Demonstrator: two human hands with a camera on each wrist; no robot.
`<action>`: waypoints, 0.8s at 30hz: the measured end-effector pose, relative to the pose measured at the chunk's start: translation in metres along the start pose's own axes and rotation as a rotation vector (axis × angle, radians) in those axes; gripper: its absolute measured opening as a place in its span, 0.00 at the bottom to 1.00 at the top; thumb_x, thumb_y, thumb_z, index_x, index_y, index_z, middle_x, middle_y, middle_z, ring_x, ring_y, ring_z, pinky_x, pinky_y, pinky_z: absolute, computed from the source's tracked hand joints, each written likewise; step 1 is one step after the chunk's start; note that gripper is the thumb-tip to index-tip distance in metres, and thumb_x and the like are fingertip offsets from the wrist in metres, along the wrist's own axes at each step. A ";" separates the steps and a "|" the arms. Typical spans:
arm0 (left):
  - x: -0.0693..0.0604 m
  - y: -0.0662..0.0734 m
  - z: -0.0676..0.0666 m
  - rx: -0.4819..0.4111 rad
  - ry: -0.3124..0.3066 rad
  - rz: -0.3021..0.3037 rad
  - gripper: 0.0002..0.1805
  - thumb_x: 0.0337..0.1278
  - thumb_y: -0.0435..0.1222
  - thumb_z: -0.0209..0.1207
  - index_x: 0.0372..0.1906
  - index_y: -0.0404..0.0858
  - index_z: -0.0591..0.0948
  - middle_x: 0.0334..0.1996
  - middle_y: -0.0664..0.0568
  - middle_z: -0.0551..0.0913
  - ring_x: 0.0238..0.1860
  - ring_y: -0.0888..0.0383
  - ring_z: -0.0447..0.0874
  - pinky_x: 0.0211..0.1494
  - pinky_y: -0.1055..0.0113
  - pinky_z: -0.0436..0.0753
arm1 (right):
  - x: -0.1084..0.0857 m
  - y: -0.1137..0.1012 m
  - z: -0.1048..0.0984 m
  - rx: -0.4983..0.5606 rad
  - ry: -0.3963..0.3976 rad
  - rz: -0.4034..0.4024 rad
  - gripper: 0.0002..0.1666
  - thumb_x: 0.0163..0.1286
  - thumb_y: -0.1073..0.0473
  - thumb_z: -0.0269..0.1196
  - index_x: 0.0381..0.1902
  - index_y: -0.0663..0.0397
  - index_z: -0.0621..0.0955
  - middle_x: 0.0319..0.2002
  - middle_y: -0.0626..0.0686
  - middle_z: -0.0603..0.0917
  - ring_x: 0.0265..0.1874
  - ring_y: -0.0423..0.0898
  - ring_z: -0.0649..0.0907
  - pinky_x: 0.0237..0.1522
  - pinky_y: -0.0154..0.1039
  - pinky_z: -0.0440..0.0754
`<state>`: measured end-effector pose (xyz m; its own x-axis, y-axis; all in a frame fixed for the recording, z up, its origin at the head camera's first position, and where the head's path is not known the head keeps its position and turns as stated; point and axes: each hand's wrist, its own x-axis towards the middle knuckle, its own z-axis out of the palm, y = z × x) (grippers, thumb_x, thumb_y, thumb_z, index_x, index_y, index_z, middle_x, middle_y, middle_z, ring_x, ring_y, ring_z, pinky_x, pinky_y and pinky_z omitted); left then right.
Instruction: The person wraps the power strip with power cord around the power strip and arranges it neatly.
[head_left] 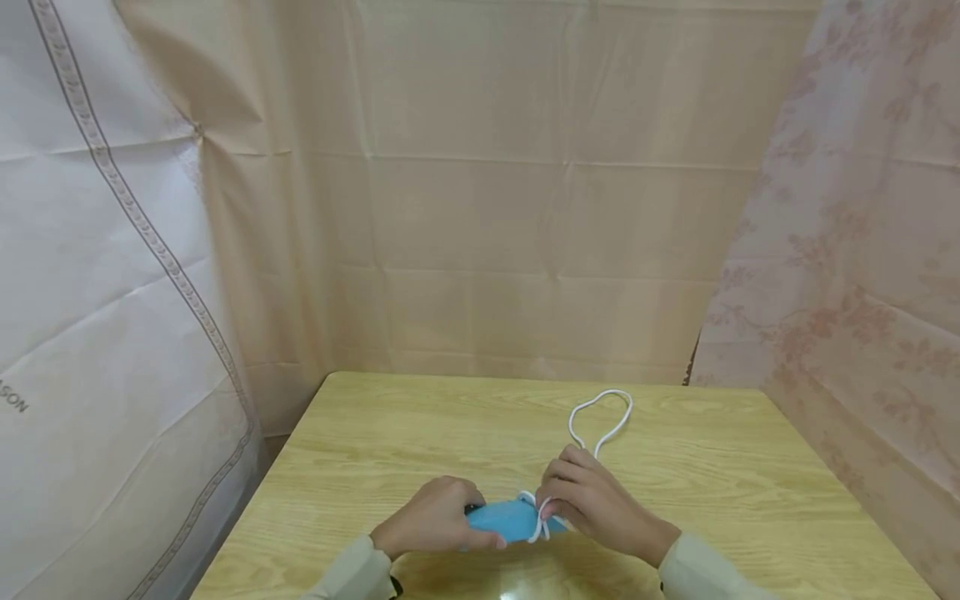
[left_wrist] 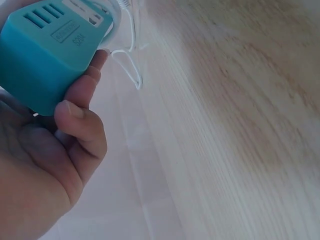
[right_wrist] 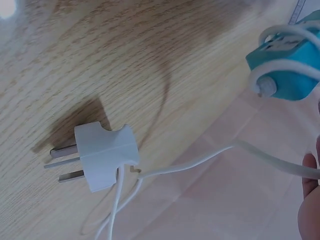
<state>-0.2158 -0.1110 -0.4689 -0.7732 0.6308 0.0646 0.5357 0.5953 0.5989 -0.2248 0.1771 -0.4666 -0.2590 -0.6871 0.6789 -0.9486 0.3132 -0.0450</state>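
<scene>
My left hand (head_left: 438, 518) grips a blue power strip (head_left: 504, 520) above the table. In the left wrist view, the power strip (left_wrist: 45, 60) shows several slots and printed lettering on its top, with fingers curled along its side. White cord (head_left: 630, 410) passes round the other end of the strip, where my right hand (head_left: 596, 506) pinches it. Part of the cord loops out beyond the right hand over the table. A white three-pin plug (right_wrist: 106, 156) hangs on the cord in the right wrist view, apart from the strip. The right fingertips are mostly cut off in that view.
Below the hands lies a wood-grain table (head_left: 420, 425). Beige cloth (head_left: 480, 208) hangs behind it, a white cloth (head_left: 97, 333) at the left and a flower-patterned cloth (head_left: 862, 292) at the right.
</scene>
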 end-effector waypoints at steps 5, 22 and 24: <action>0.000 -0.002 0.001 -0.124 -0.053 0.034 0.21 0.53 0.55 0.73 0.36 0.40 0.91 0.29 0.68 0.82 0.24 0.69 0.77 0.28 0.72 0.78 | 0.000 0.001 0.000 0.011 -0.038 0.044 0.05 0.69 0.47 0.64 0.39 0.35 0.86 0.42 0.35 0.82 0.42 0.37 0.71 0.48 0.29 0.66; -0.001 -0.006 0.002 -0.343 -0.179 0.145 0.19 0.59 0.45 0.71 0.44 0.32 0.89 0.32 0.66 0.83 0.30 0.71 0.78 0.36 0.71 0.82 | 0.005 0.005 -0.006 0.404 -0.223 0.134 0.09 0.70 0.60 0.65 0.44 0.38 0.86 0.47 0.32 0.86 0.40 0.34 0.69 0.43 0.31 0.71; -0.001 -0.006 0.002 -0.367 -0.188 0.152 0.19 0.60 0.44 0.70 0.45 0.32 0.89 0.32 0.66 0.83 0.31 0.70 0.78 0.37 0.71 0.82 | 0.006 0.004 -0.008 0.462 -0.247 0.179 0.10 0.71 0.60 0.64 0.44 0.37 0.86 0.45 0.32 0.86 0.39 0.35 0.69 0.41 0.32 0.71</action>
<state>-0.2172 -0.1140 -0.4745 -0.6014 0.7975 0.0475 0.4560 0.2939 0.8401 -0.2288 0.1793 -0.4573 -0.4060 -0.8004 0.4411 -0.8522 0.1572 -0.4991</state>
